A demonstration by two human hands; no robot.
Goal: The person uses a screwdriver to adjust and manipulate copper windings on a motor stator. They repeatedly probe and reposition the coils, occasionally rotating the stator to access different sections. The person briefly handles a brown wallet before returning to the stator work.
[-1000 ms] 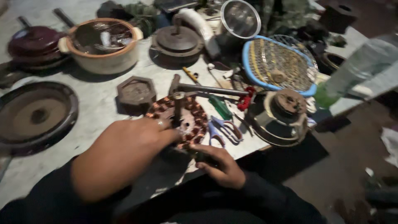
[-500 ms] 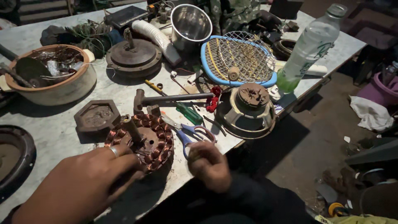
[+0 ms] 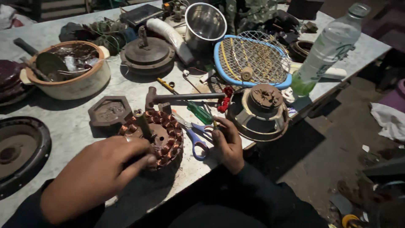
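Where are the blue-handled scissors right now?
In the head view, the blue-handled scissors lie on the grey worktop, between the copper-wound round stator under the left hand and the right hand.

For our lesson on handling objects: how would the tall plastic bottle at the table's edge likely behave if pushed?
The plastic bottle stands tall and narrow by the table edge, so it probably tips easily. It looks nearly empty, so likely light. Once down, its round body would probably roll.

A grey, worn worktable (image 3: 63, 126) stands in dim light over a dark, dirty floor (image 3: 337, 139) strewn with scraps.
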